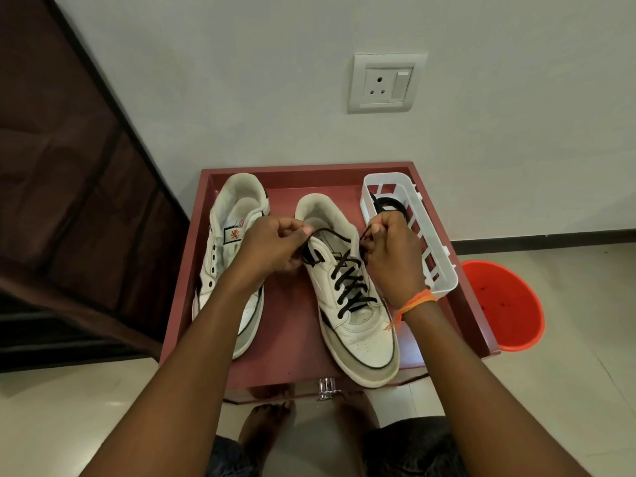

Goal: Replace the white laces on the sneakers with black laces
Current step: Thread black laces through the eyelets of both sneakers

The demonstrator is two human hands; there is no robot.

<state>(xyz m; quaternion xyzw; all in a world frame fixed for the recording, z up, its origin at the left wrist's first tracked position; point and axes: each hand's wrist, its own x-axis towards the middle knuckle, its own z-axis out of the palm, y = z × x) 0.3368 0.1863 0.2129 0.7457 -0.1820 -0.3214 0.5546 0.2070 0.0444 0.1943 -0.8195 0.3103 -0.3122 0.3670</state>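
Note:
Two white sneakers stand on a red tray-topped table, toes toward me. The right sneaker has a black lace crossed through its eyelets. My left hand pinches one end of that lace at the sneaker's left collar. My right hand pinches the other end on the right side. The left sneaker has no lace in its visible eyelets; my left forearm covers part of it. Another black lace lies in a white basket.
The white slotted basket sits along the table's right side. An orange bucket stands on the floor to the right. A dark brown fabric wardrobe fills the left. A wall socket is above the table. My bare foot is below.

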